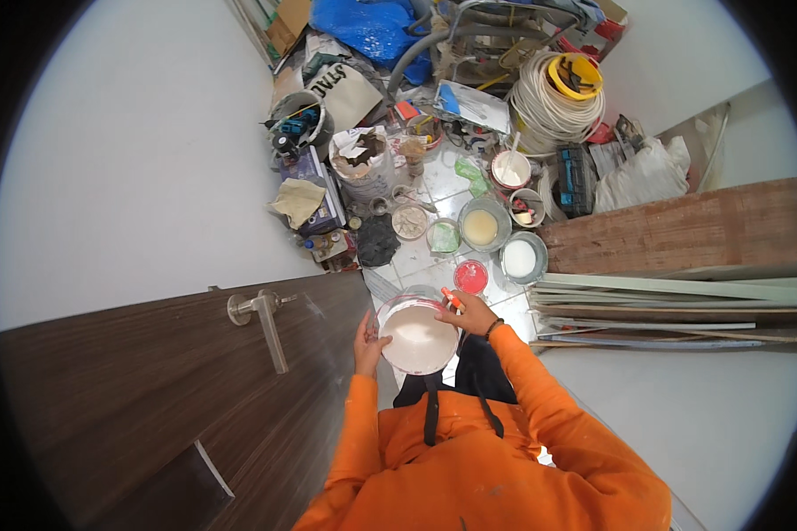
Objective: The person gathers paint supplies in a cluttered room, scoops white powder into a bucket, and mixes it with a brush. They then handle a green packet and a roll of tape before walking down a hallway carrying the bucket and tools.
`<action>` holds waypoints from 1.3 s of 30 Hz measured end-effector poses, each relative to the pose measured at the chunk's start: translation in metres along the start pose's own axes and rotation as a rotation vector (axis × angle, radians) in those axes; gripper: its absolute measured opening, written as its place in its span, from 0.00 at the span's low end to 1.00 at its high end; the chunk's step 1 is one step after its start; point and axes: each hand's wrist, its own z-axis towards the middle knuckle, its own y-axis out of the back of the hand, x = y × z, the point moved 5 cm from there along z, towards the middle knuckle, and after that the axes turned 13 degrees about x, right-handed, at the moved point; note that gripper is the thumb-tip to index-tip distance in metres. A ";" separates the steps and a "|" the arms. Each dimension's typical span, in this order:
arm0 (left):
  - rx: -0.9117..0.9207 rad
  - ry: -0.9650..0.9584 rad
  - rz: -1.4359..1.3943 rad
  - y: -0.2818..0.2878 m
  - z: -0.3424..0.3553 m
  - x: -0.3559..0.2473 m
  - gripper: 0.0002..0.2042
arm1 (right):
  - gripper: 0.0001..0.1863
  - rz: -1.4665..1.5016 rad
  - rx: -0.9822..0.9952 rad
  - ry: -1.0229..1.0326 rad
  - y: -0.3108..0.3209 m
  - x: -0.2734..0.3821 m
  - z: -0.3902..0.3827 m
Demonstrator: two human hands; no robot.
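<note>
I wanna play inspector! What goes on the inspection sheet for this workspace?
Surface: white tiled floor, partly covered by containers.
Job's things: round whitish bucket with pale contents; small bright-orange object, kind unclear.
Clutter: crumpled blue plastic sheet; round grey bucket with white contents.
Hands: left hand grips the whitish bucket's left side; right hand holds the orange object by its rim.
Cables: coiled white cable or hose.
Surroundings: dark brown wooden door; plain white wall; long reddish-brown wooden board.

Orange sweatshirt (478,469), black cords (431,416), dark wristband (493,328)
</note>
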 end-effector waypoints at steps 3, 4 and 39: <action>0.087 -0.015 0.100 -0.026 0.022 -0.020 0.42 | 0.38 0.018 -0.087 0.021 0.019 -0.011 -0.021; 0.128 -0.030 0.102 -0.038 0.028 -0.027 0.40 | 0.38 0.015 -0.097 -0.021 0.026 -0.017 -0.032; 0.612 -0.022 1.004 -0.302 0.139 -0.023 0.27 | 0.26 -0.130 -0.129 -0.183 0.179 -0.105 -0.095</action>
